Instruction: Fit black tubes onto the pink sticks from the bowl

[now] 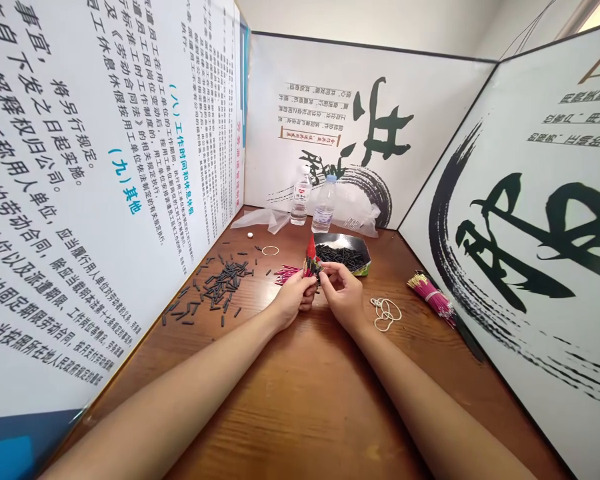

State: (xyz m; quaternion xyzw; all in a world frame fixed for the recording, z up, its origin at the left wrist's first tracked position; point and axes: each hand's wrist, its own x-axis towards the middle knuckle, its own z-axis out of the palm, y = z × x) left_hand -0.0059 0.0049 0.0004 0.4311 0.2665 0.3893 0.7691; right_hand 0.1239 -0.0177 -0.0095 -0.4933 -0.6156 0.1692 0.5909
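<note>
My left hand (pixel 296 293) and my right hand (pixel 344 292) meet at the middle of a wooden table (pixel 300 400). Both are closed in a pinch around a small bunch of pink-red sticks (pixel 293 272) whose loose ends fan out to the left. A red pointed piece (pixel 311 248) stands up just above the fingers. Right behind the hands sits a shallow tray (pixel 343 253) filled with short black tubes.
Several loose black tubes (pixel 215 287) lie scattered at the left. Rubber bands (pixel 386 313) lie right of my right hand, one more (pixel 270 251) farther back. A tied pink stick bundle (pixel 433 299) lies at the right. Two water bottles (pixel 313 200) and plastic bags stand at the back. Printed boards wall three sides.
</note>
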